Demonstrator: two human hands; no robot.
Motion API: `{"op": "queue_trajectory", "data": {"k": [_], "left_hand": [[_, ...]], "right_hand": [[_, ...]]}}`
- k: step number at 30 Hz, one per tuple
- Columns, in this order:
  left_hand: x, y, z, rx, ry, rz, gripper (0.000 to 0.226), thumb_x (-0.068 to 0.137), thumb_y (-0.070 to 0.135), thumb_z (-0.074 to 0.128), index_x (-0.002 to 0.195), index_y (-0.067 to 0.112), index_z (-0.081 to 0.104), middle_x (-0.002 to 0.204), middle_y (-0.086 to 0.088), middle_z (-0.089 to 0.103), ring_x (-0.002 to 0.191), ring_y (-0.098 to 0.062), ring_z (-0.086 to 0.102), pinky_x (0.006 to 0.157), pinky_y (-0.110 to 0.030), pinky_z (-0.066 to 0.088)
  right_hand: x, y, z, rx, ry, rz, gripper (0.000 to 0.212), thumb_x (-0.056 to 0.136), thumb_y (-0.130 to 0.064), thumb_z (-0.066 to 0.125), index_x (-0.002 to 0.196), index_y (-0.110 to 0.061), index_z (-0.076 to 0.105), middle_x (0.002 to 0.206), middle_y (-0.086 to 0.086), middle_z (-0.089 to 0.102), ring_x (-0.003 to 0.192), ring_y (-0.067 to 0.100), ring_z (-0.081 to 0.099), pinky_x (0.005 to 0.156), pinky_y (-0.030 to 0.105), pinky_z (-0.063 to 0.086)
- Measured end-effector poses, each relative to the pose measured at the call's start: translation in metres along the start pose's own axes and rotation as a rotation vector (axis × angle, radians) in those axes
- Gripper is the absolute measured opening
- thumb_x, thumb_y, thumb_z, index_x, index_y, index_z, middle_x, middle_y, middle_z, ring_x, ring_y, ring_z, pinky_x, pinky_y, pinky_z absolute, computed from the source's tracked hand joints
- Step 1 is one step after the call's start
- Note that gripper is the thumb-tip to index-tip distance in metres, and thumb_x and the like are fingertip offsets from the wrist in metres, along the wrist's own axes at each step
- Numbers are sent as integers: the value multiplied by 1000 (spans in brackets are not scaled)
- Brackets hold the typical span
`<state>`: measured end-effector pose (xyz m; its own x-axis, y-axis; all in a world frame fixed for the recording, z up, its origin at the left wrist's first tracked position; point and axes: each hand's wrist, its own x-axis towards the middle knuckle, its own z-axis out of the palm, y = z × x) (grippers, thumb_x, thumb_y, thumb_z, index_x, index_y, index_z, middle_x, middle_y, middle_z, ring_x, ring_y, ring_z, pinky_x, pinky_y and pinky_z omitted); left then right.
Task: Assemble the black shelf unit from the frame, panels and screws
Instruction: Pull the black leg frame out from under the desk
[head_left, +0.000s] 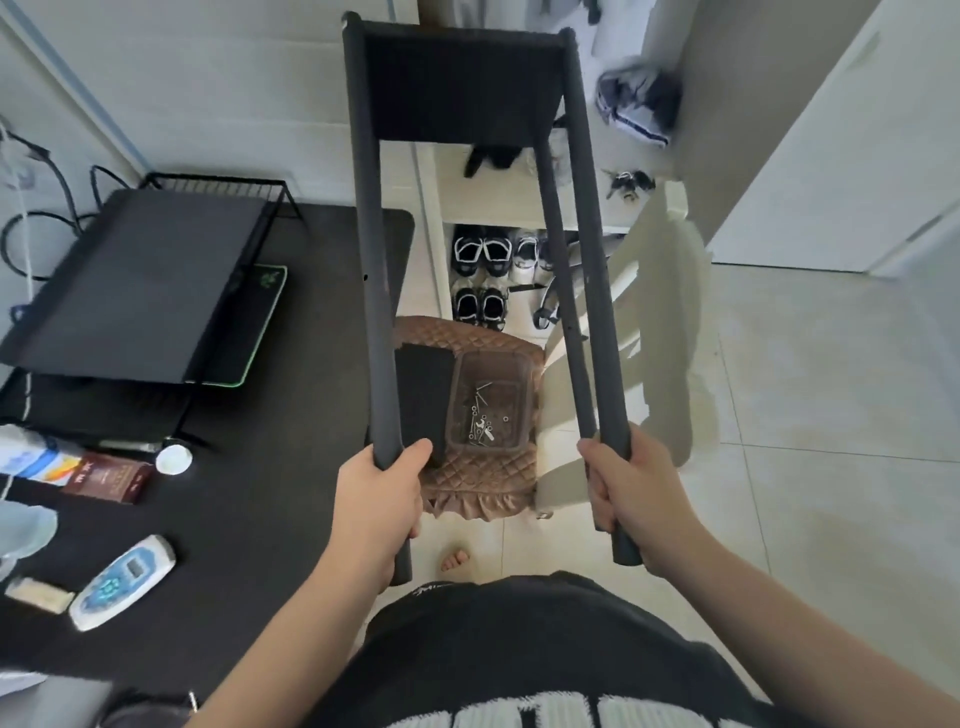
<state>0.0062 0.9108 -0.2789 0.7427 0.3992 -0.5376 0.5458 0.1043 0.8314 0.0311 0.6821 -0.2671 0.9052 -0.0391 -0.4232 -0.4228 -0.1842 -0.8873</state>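
Black shelf frame (462, 83), one panel fitted at far end, legs clenched by left hand (376, 501) and right hand (631, 491); no legible writing.

Both hands, left (376, 499) and right (631, 491), grip black frame (462, 83) legs; screws (483, 415) probably in tub (522, 364) below

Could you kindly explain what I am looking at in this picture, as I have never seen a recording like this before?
There is no machine here: a camera worn on a person's head looks down at their bare hands. The left hand and the right hand each grip the legs of a black shelf frame, held out in the air, with one panel already fitted at its far end. Below it, a cushioned chair carries a clear box of screws and another black panel. To the left, a black desk holds a wire rack.
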Motion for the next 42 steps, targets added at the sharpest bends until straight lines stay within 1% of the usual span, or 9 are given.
{"op": "queue_trajectory", "data": {"k": [3, 8, 11, 14, 18, 25, 30, 35, 42], "left_hand": [[-30, 8, 9, -59, 80, 64, 38, 93, 23, 67, 68, 13, 40, 48, 0, 35, 40, -15, 31, 43, -30, 33], [-82, 20, 28, -96, 228, 198, 35, 91, 22, 67, 66, 13, 44, 46, 1, 38, 38, -12, 34, 40, -27, 34], [-111, 28, 40, -137, 295, 318, 38, 90, 20, 67, 64, 13, 39, 46, -2, 37, 40, -17, 33, 41, -29, 33], [-137, 38, 56, -199, 329, 430, 37, 90, 18, 66, 64, 15, 39, 47, -4, 35, 39, -19, 31, 41, -29, 31], [-168, 62, 88, -250, 287, 566, 39, 84, 22, 66, 57, 24, 39, 44, -2, 34, 36, -17, 31, 38, -26, 30], [-205, 97, 172, -221, 56, 783, 43, 87, 24, 65, 52, 30, 40, 40, 5, 34, 32, -15, 30, 39, -24, 32], [-225, 108, 249, -138, -169, 846, 36, 76, 35, 66, 53, 24, 40, 41, 2, 37, 34, -13, 34, 38, -24, 32], [-237, 95, 341, 16, -458, 846, 37, 82, 34, 66, 56, 24, 42, 44, 0, 37, 37, -15, 35, 38, -26, 33], [-257, 46, 473, 301, -811, 661, 34, 70, 46, 66, 59, 25, 42, 48, 1, 38, 40, -18, 34, 38, -28, 31]], "right_hand": [[-3, -11, -16, 7, -57, -87, 17, 98, -15, 55, 87, -7, 46, 48, 5, 43, 36, 19, 38, 40, 26, 39], [-11, -27, -46, 35, -185, -245, 22, 98, -16, 57, 80, -13, 47, 47, 4, 44, 34, 20, 38, 39, 27, 37], [-17, -38, -65, 85, -267, -339, 24, 98, -18, 57, 77, -16, 47, 46, 5, 43, 33, 21, 36, 39, 25, 36], [-24, -54, -87, 132, -315, -437, 22, 95, -22, 58, 77, -19, 47, 47, 4, 43, 33, 21, 36, 39, 25, 36], [-37, -76, -131, 193, -271, -580, 19, 87, -29, 62, 74, -25, 49, 45, 2, 42, 31, 21, 35, 37, 25, 34], [-66, -81, -232, 255, 16, -722, 18, 84, -27, 60, 71, -29, 48, 42, 1, 39, 30, 21, 32, 37, 23, 31], [-94, -53, -310, 309, 286, -694, 15, 88, -21, 56, 77, -20, 46, 40, 1, 38, 30, 21, 29, 36, 23, 29], [-128, 0, -380, 359, 562, -557, 21, 87, -22, 56, 81, -8, 41, 42, 6, 39, 31, 20, 30, 37, 21, 28], [-165, 90, -446, 471, 955, -350, 19, 88, -20, 58, 82, -12, 43, 47, 9, 42, 34, 22, 36, 38, 28, 33]]}}
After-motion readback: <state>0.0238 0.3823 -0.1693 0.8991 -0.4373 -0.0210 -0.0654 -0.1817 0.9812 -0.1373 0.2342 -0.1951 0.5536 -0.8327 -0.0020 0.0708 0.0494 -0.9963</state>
